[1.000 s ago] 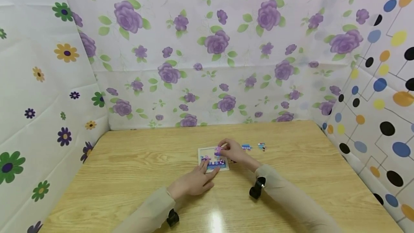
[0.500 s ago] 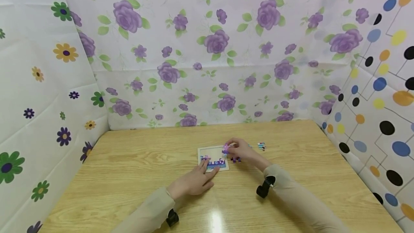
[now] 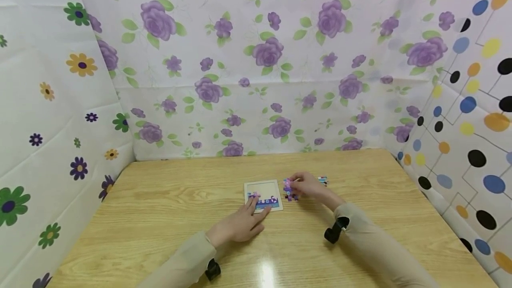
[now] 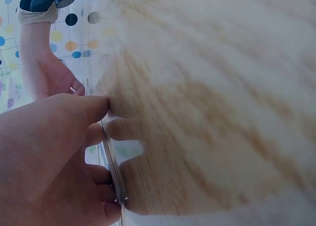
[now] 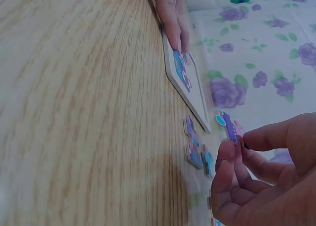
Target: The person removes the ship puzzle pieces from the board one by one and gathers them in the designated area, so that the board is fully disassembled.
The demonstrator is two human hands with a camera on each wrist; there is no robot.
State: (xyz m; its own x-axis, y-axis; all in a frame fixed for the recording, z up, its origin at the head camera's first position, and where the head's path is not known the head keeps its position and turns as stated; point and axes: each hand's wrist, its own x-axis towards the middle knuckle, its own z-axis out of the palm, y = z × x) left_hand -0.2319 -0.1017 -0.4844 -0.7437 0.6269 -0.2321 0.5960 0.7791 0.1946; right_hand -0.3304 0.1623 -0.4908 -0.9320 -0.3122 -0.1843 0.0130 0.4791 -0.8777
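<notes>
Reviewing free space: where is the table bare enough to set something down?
Bare table lies between the puzzle tray and left curtain, and between the right sleeve and dotted curtain. Crowded: right of the tray, where the right hand holds a piece by loose pieces, and its near side, under the left hand.

Light-wood table (image 3: 160, 199), bright glare (image 3: 266, 274) on near side. Purple-rose sheet (image 3: 256, 74) hangs behind; daisy-print sheet (image 3: 56, 119) at left, polka-dot sheet (image 3: 472, 114) at right.
</notes>
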